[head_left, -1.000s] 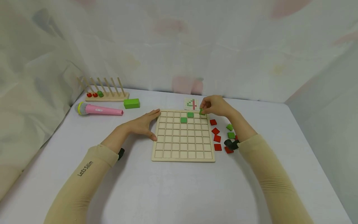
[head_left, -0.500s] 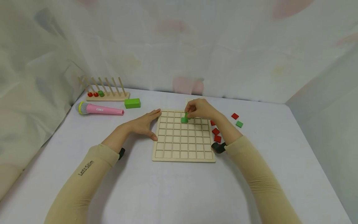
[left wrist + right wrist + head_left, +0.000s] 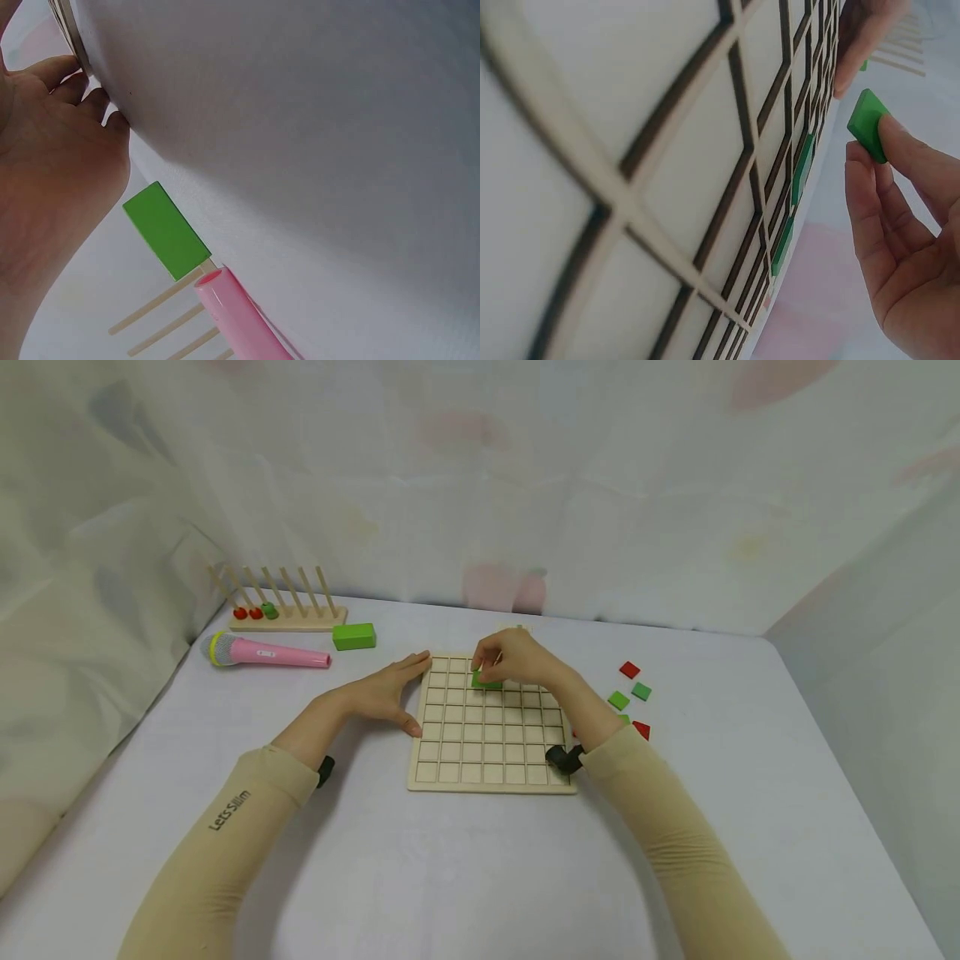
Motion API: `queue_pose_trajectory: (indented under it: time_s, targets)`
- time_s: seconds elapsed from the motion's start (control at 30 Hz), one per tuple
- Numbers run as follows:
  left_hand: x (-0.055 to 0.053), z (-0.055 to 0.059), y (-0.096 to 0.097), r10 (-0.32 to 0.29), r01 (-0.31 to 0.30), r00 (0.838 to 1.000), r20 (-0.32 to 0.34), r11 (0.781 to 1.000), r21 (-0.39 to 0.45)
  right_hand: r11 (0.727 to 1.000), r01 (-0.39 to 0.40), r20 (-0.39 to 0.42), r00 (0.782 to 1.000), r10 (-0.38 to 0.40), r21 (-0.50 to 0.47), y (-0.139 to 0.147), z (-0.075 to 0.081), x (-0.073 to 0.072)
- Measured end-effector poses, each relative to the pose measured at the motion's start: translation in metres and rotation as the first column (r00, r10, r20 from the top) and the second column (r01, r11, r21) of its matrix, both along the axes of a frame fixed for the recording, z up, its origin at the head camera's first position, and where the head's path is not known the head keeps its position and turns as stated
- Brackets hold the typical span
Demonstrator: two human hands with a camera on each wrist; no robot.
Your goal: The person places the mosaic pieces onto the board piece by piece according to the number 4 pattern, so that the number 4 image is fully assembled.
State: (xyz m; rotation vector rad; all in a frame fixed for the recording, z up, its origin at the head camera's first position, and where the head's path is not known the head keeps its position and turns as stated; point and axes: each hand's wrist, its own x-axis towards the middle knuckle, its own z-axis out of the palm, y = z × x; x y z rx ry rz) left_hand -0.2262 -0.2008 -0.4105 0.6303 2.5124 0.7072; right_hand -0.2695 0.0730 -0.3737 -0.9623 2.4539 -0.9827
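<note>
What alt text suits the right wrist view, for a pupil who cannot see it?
A right hand pinches a thin, square green tile near a pale wooden board divided into square cells by raised ridges. Two more green tiles lie on the board, and part of the left hand shows at its far edge.

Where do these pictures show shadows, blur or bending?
Head view: a soft shadow beside the left sleeve; left wrist view: a broad, soft-edged shadow across the table; right wrist view: the board looks curved and blurred nearest the camera, the held tile crisper.
</note>
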Motion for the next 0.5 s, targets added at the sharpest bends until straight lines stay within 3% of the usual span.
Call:
queue_pose_trajectory:
  time_s: [0.2, 0.5]
  targets:
    - [0.0, 0.0, -0.001, 0.0, 0.0, 1.0, -0.004, 1.0, 0.004, 0.998, -0.005, -0.005, 1.0, 0.005, 0.055, -0.006, -0.002, 0.001]
    - [-0.001, -0.002, -0.001, 0.003, -0.003, 1.0, -0.005, 1.0, -0.011, 0.992, 0.0, 0.057, 0.998, -0.007, 0.123, -0.013, -0.006, 0.003]
